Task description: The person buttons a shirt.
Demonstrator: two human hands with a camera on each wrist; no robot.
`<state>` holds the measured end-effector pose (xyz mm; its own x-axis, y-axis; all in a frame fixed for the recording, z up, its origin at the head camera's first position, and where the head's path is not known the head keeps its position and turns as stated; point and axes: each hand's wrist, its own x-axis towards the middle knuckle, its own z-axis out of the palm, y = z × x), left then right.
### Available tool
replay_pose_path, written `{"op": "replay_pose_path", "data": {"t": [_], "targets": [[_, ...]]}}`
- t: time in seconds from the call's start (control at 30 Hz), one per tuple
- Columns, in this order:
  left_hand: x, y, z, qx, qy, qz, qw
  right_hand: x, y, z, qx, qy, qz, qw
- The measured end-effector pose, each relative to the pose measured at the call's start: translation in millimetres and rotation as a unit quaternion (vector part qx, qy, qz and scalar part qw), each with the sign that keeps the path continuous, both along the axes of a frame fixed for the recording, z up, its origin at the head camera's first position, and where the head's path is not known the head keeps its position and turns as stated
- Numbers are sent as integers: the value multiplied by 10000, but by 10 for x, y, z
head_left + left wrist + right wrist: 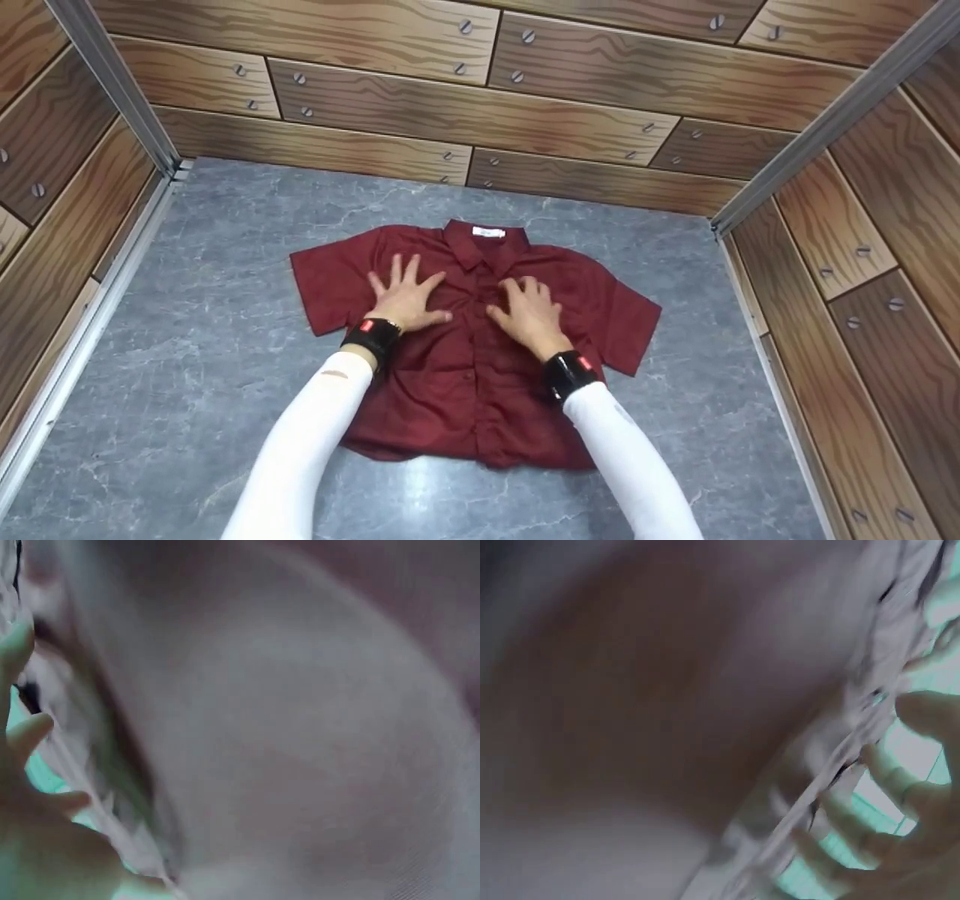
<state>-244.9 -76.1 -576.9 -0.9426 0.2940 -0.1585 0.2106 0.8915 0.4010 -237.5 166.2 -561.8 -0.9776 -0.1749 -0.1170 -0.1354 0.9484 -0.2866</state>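
Left hand [405, 301] splayed wide, right hand [529, 315] loosely spread, fingers [409, 273] gripping nothing; shirt [439, 405] looks light, soft, crease-prone, best taken at shoulders [397, 237] or hem [401, 452]

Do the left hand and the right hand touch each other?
Apart: the head view shows the red shirt between the left hand and the right hand.

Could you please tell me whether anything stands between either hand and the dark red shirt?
Nothing visible does: in the head view, the left hand and right hand are over the front of the dark red shirt, with no other object between.
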Motion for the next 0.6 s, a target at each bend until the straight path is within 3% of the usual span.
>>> {"op": "replay_pose_path", "data": {"t": [0.13, 0.3, 0.4, 0.47, 0.53, 0.6], "targets": [[-49, -34, -8, -177, -661, 255, 9973, -76, 116, -35, 177, -767, -209, 9967], [-92, -37, -5, -176, -819, 325, 9960, -162, 139, -33, 183, -1127, -187, 9933], [-91, 6, 19, -133, -521, 252, 9982, -173, 145, -4, 136, -1005, -168, 9947], [-69, 28, 30, 64, -59, 8, 10000, -155, 133, 13, 97, -753, -150, 9970], [-31, 60, 35, 400, 451, -417, 9973, -114, 111, 24, 43, -327, -74, 9994], [18, 107, 29, 734, 894, -984, 9884, -52, 81, 30, 24, 115, 77, 9999]]}}
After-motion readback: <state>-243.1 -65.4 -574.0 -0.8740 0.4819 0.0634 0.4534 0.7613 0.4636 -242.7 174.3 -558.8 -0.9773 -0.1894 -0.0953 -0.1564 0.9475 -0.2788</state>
